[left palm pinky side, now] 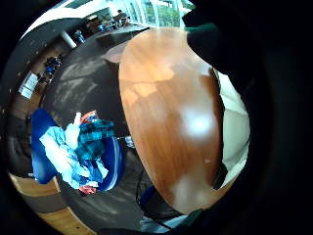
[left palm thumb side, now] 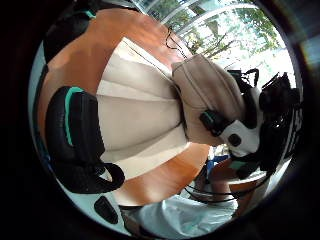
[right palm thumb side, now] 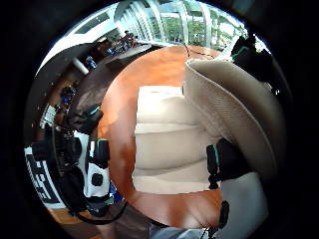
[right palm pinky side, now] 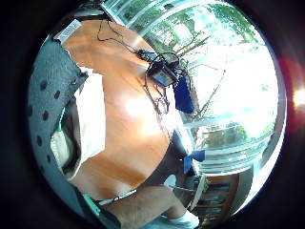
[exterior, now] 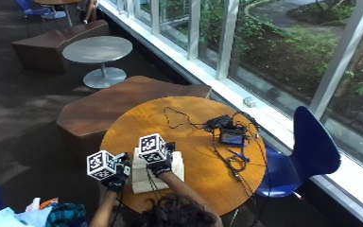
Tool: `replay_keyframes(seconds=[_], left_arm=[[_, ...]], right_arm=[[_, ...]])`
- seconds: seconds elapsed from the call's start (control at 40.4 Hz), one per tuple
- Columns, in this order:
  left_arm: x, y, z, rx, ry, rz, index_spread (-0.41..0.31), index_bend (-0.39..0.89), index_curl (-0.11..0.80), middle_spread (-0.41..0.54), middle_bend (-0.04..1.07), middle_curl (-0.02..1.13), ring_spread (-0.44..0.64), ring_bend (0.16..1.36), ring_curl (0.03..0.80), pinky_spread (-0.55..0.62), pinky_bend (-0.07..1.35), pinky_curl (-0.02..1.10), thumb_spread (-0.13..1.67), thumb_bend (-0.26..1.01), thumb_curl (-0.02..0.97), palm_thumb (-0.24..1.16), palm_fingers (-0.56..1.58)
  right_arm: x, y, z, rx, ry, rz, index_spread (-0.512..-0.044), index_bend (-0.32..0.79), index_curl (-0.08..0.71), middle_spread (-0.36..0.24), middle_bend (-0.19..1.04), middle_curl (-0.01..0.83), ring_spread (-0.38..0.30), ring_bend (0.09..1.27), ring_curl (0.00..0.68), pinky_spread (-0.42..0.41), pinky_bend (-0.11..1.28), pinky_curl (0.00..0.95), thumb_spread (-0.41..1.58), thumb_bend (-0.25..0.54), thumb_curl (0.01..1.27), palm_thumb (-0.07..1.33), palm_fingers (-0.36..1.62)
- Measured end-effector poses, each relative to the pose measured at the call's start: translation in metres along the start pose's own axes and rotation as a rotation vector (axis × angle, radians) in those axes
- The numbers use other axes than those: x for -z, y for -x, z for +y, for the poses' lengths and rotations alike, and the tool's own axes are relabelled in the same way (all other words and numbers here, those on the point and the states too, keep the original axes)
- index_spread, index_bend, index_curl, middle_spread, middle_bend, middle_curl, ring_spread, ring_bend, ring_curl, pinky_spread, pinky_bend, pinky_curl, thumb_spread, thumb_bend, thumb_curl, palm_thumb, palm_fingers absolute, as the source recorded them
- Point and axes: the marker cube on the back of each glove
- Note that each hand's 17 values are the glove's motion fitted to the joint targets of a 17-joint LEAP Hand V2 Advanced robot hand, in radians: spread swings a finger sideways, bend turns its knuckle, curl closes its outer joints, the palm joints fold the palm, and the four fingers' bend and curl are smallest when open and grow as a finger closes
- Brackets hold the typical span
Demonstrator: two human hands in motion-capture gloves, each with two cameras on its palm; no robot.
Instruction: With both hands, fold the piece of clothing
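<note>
The garment (exterior: pixel 158 176), cream and already in a narrow stack of folds, lies on the round counter (exterior: pixel 194 137) at its 7 o'clock edge, just before the person. The right hand (exterior: pixel 159 166) grips a raised flap with curled fingers; whether the left hand's (exterior: pixel 115 181) fingers are open or closed I cannot tell. To fold well, I judge, carry the flap across level, match edges, then press flat.
</note>
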Motion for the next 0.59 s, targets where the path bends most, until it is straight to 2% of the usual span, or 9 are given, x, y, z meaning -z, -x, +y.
replay_keyframes(seconds=[0.074, 0.173, 0.198, 0.297, 0.371, 0.445, 0.47, 0.519, 0.593], left_arm=[[0.001, 0.016, 0.001, 0.055, 0.003, 0.055, -0.137, 0.13, 0.344, -0.117, 0.23, 0.42, 0.02, 0.50, 0.347, 0.38, 0.19, 0.34, 1.53, 0.11, 0.245, 0.34, 0.60], [0.000, 0.031, 0.001, 0.100, -0.008, 0.069, -0.134, 0.13, 0.340, -0.118, 0.22, 0.42, 0.01, 0.50, 0.346, 0.38, 0.19, 0.34, 1.53, 0.12, 0.251, 0.36, 0.60], [0.000, 0.032, 0.001, 0.104, -0.010, 0.068, -0.133, 0.13, 0.339, -0.120, 0.22, 0.42, 0.02, 0.50, 0.346, 0.37, 0.19, 0.34, 1.53, 0.12, 0.252, 0.36, 0.60], [0.000, 0.037, 0.003, 0.114, -0.010, 0.065, -0.132, 0.13, 0.333, -0.119, 0.22, 0.42, 0.01, 0.51, 0.347, 0.37, 0.19, 0.34, 1.52, 0.12, 0.258, 0.37, 0.61], [-0.001, 0.036, 0.004, 0.107, -0.008, 0.067, -0.132, 0.12, 0.330, -0.119, 0.22, 0.42, 0.01, 0.51, 0.349, 0.37, 0.19, 0.33, 1.52, 0.12, 0.261, 0.38, 0.61], [0.002, 0.031, 0.005, 0.084, -0.014, 0.060, -0.132, 0.12, 0.327, -0.119, 0.22, 0.43, 0.00, 0.51, 0.348, 0.37, 0.19, 0.33, 1.52, 0.12, 0.263, 0.39, 0.61], [0.004, 0.027, 0.006, 0.072, -0.019, 0.054, -0.131, 0.13, 0.326, -0.119, 0.22, 0.43, 0.00, 0.51, 0.348, 0.37, 0.19, 0.33, 1.52, 0.12, 0.264, 0.39, 0.61], [0.012, 0.015, 0.007, 0.035, -0.030, 0.036, -0.132, 0.13, 0.325, -0.119, 0.22, 0.43, 0.00, 0.51, 0.349, 0.37, 0.19, 0.33, 1.52, 0.12, 0.265, 0.39, 0.62], [0.027, -0.010, 0.010, -0.032, -0.034, -0.016, -0.131, 0.13, 0.324, -0.121, 0.23, 0.43, 0.00, 0.50, 0.347, 0.36, 0.19, 0.33, 1.52, 0.12, 0.266, 0.39, 0.63]], right_arm=[[-0.006, 0.025, 0.003, 0.079, 0.058, -0.081, -0.295, 0.04, 0.146, -0.216, 0.49, 0.482, -0.220, 0.90, 0.534, -0.221, 0.68, 0.549, 0.73, -0.035, 0.55, 0.94, 1.10], [-0.017, 0.045, 0.007, 0.190, 0.184, -0.352, -0.292, 0.03, 0.135, -0.209, 0.44, 0.466, -0.225, 0.90, 0.530, -0.226, 0.73, 0.559, 0.77, -0.044, 0.54, 0.90, 1.07], [-0.019, 0.047, 0.007, 0.203, 0.207, -0.414, -0.292, 0.04, 0.136, -0.216, 0.48, 0.481, -0.225, 0.90, 0.534, -0.223, 0.70, 0.553, 0.74, -0.026, 0.55, 0.93, 1.09], [-0.027, 0.048, 0.008, 0.265, 0.330, -0.815, -0.280, 0.01, 0.118, -0.177, 0.37, 0.449, -0.219, 0.85, 0.510, -0.241, 0.77, 0.563, 0.89, -0.036, 0.53, 0.85, 1.00], [-0.031, 0.042, 0.009, 0.319, 0.337, -1.117, -0.266, 0.03, 0.116, -0.140, 0.30, 0.430, -0.195, 0.80, 0.490, -0.247, 0.76, 0.545, 1.01, -0.013, 0.51, 0.83, 0.89], [-0.035, 0.029, 0.011, 0.375, 0.274, -1.349, -0.254, 0.05, 0.120, -0.113, 0.28, 0.427, -0.172, 0.77, 0.483, -0.223, 0.74, 0.540, 1.11, 0.005, 0.51, 0.84, 0.84], [-0.034, 0.021, 0.012, 0.391, 0.248, -1.388, -0.252, 0.05, 0.118, -0.108, 0.27, 0.425, -0.163, 0.75, 0.473, -0.214, 0.74, 0.533, 1.14, 0.009, 0.50, 0.84, 0.83], [-0.032, -0.003, 0.018, 0.415, 0.189, -1.351, -0.256, 0.15, 0.151, -0.103, 0.30, 0.433, -0.139, 0.62, 0.435, -0.156, 0.65, 0.502, 1.19, 0.042, 0.51, 0.89, 0.75], [-0.030, -0.049, 0.023, 0.415, 0.091, -1.004, -0.270, 0.25, 0.207, -0.091, 0.33, 0.439, -0.116, 0.47, 0.395, -0.103, 0.55, 0.466, 1.24, 0.042, 0.51, 0.89, 0.72]])
